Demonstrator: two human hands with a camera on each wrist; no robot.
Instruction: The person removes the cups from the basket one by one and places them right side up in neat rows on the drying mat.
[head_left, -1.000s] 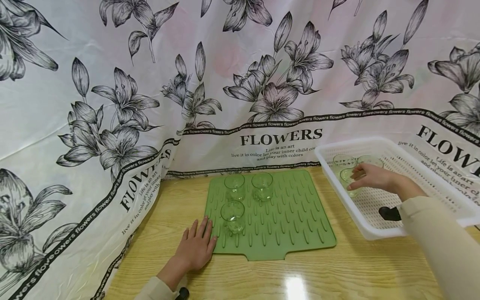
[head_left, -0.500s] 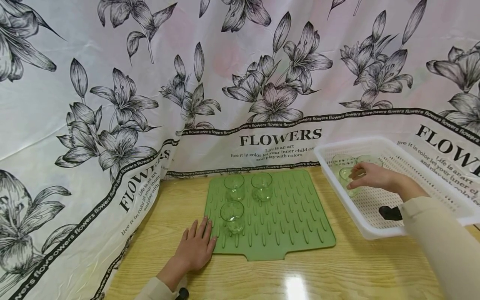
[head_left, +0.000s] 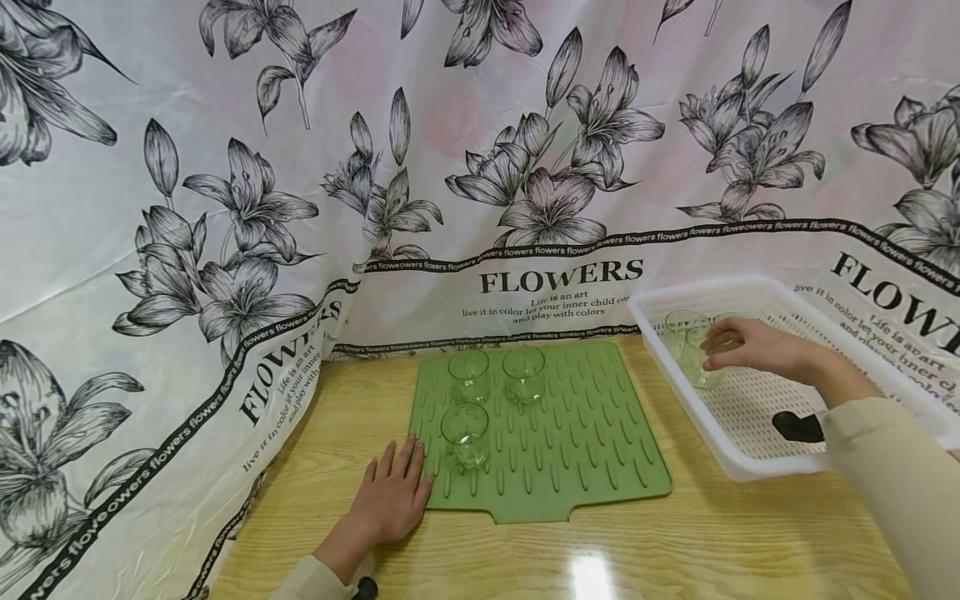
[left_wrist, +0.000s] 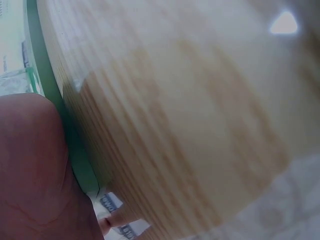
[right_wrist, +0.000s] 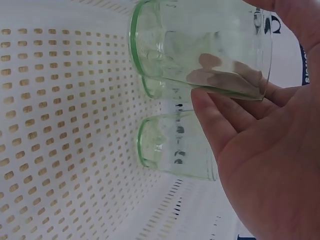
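My right hand (head_left: 761, 350) holds a clear, green-tinted drinking glass (right_wrist: 200, 45) near its rim, between thumb and fingers, inside the white plastic basket (head_left: 780, 467). Close by in the basket, another glass (right_wrist: 177, 145) shows in the right wrist view, and part of a third appears behind the held one. My left hand (head_left: 390, 497) lies flat, fingers spread, at the left edge of the green ridged mat (head_left: 577, 450). On that mat stand three similar glasses: a back-left glass (head_left: 469, 379), a back-right glass (head_left: 524, 379) and a front-left glass (head_left: 466, 437).
The wooden table (head_left: 487, 558) carries the mat in the middle and the perforated basket at the right. Behind and along the left hangs a white cloth (head_left: 405, 308) printed with flowers and lettering. The basket's raised wall surrounds the glasses in it.
My right hand has shifted slightly right, and the glass in it sits a little higher in the head view. The left hand and the glasses on the mat stay put.
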